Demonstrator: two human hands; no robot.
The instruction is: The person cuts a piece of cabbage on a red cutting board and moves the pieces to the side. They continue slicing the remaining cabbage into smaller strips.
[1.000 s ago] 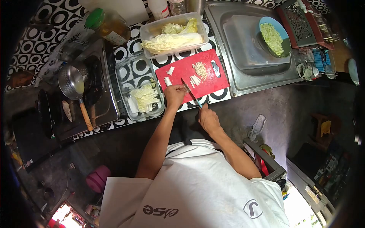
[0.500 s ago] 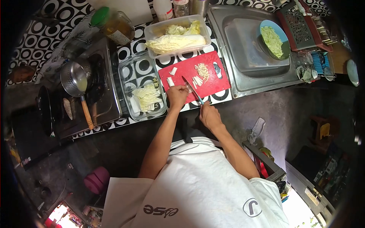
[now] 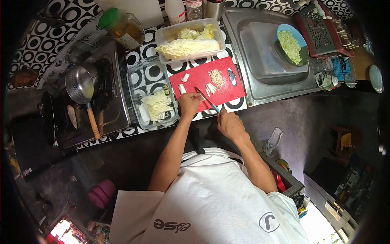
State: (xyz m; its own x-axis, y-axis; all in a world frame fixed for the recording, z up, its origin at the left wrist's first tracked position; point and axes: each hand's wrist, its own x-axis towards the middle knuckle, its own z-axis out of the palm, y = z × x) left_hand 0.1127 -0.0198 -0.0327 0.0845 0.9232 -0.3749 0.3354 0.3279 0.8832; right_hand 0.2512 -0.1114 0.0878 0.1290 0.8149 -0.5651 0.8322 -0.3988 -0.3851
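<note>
My right hand point(image 3: 230, 123) is wrapped round the light-blue handle of a knife point(image 3: 209, 101), whose blade points up and left over the red cutting board point(image 3: 228, 94). At the board's lower left, my left hand point(image 3: 189, 104) has its fingers pressed together on a small pale vegetable piece beside the blade. Chopped bits point(image 3: 215, 78) and thin strips point(image 3: 210, 88) lie right of the knife. Two pale chunks point(image 3: 185, 77) rest on the board's left side. A glass container point(image 3: 133, 97) with cut cabbage leaves point(image 3: 157, 105) stands left of the board.
Behind the board, a plastic tub point(image 3: 161, 37) holds a long cabbage piece point(image 3: 188, 48). On the left, a pan with a wooden handle point(image 3: 92, 121) sits on the stove point(image 3: 111, 110). To the right, a bowl of shredded greens point(image 3: 290, 45) stands in the sink area point(image 3: 260, 91).
My right hand and the knife handle have shifted slightly right and down. My left hand has barely moved.
</note>
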